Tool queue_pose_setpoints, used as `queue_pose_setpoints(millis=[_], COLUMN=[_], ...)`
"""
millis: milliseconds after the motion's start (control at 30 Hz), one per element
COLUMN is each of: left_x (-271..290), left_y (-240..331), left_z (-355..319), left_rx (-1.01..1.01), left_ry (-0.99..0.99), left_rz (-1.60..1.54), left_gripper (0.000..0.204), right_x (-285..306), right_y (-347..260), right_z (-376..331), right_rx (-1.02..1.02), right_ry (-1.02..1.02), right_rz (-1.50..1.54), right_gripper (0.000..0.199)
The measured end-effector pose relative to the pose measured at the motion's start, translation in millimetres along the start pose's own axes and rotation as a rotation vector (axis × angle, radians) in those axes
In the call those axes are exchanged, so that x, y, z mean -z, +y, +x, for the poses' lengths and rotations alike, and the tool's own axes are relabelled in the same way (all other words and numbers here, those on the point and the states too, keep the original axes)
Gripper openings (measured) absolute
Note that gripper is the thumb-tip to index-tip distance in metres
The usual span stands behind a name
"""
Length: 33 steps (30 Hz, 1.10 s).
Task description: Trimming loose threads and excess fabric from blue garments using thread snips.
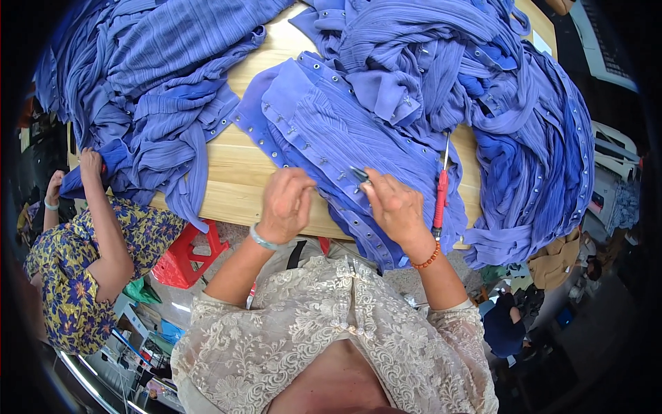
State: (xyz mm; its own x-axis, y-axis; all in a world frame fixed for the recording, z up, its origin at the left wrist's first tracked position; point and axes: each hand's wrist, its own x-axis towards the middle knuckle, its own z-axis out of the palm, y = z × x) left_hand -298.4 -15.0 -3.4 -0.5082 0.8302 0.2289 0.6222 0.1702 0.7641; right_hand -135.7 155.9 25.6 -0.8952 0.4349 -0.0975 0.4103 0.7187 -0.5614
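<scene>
A blue-violet pleated garment (pixel 324 117) lies spread on the table in front of me, with rows of metal eyelets or snaps along its edge bands. My right hand (pixel 394 205) is over that band, closed round a small tool with a dark metal tip (pixel 358 174). The tip points up and left, and most of the tool is hidden in my palm. My left hand (pixel 287 205) is by the garment's near left edge, fingers curled together; what they hold, if anything, is hidden. A red-handled tool with a thin metal shaft (pixel 441 193) lies on the garment beside my right wrist.
More blue-violet garments are heaped at the back (pixel 414 41), at the right (pixel 538 159) and at the left of the wooden table (pixel 238 172). At left, a co-worker in a flowered top (pixel 76 269) handles a blue garment. A red stool (pixel 189 255) stands between us.
</scene>
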Motion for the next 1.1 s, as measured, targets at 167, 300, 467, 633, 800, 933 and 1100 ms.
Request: queue_pose_setpoints(millis=[167, 300, 467, 633, 800, 933, 1100], left_x=[34.3, 23.7, -7.8, -21.1, -16.8, -6.6, 0.0], left_y=[-36.3, -20.8, -28.6, -48.1, -43.3, -32.6, -24.0], left_z=[-30.8, 1.3, 27.0, 25.8, 26.4, 23.4, 22.8], left_rx=[0.195, -0.003, -0.105, -0.188, -0.185, -0.083, -0.067], left_ry=[-0.211, -0.007, -0.055, -0.075, -0.089, -0.069, -0.033], left_rz=[0.539, 0.342, 0.286, 0.284, 0.250, 0.160, 0.128], left_gripper=[0.026, 0.027, 0.026, 0.021, 0.018, 0.016, 0.018], right_x=[4.3, 6.4, 9.1, 10.6, 8.8, 7.3, 0.5], right_y=[16.3, 15.5, 7.8, 7.1, 3.4, -4.8, -20.2], right_z=[-9.5, -6.6, -3.7, -4.8, -5.1, 0.0, 14.9], right_rx=[-0.082, -0.073, -0.055, -0.042, -0.020, 0.010, 0.066], right_ry=[0.050, 0.044, 0.047, 0.032, 0.013, -0.035, -0.017], right_rz=[0.021, 0.025, 0.029, 0.018, 0.032, 0.026, 0.039], right_gripper=[0.031, 0.030, 0.030, 0.030, 0.031, 0.032, 0.033])
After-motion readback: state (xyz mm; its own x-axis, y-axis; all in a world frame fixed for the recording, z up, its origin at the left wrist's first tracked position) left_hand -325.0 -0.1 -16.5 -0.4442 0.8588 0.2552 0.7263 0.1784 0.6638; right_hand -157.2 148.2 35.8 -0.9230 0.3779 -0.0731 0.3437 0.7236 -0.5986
